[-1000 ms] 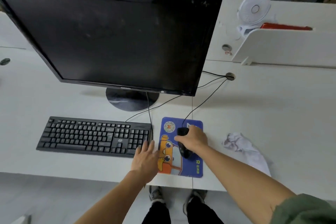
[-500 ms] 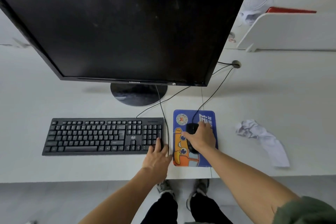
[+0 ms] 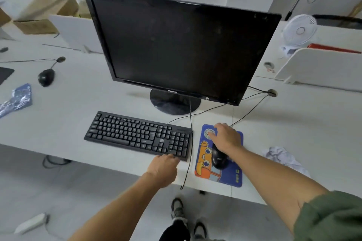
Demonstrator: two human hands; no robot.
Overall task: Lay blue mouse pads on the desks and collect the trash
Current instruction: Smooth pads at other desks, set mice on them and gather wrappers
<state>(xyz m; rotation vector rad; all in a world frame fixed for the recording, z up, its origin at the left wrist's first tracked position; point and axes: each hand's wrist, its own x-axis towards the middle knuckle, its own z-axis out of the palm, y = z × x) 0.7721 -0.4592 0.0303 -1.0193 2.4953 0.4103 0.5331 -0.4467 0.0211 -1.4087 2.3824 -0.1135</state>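
A blue mouse pad (image 3: 234, 177) with an orange cartoon print lies on the white desk (image 3: 293, 127), right of a black keyboard (image 3: 135, 133). A black mouse (image 3: 218, 159) sits on the pad. My right hand (image 3: 225, 137) rests on the pad's far half just beyond the mouse, fingers spread flat. My left hand (image 3: 163, 168) touches the keyboard's near right edge with its fingertips and holds nothing. Crumpled white paper (image 3: 284, 157) lies on the desk right of the pad. A blue pad in a plastic wrapper (image 3: 16, 99) lies at the far left.
A black monitor (image 3: 182, 49) stands behind the keyboard, its cables running to a desk hole (image 3: 271, 93). A second mouse (image 3: 46, 77) sits at the left. White dividers (image 3: 317, 68), a small fan (image 3: 298, 31) and cardboard boxes (image 3: 39, 17) stand behind. A white object (image 3: 31, 223) lies on the floor.
My right hand has come off the mouse and slid forward onto the pad's far half. My left hand has moved from the pad's edge to the keyboard's near edge. The view has pulled back.
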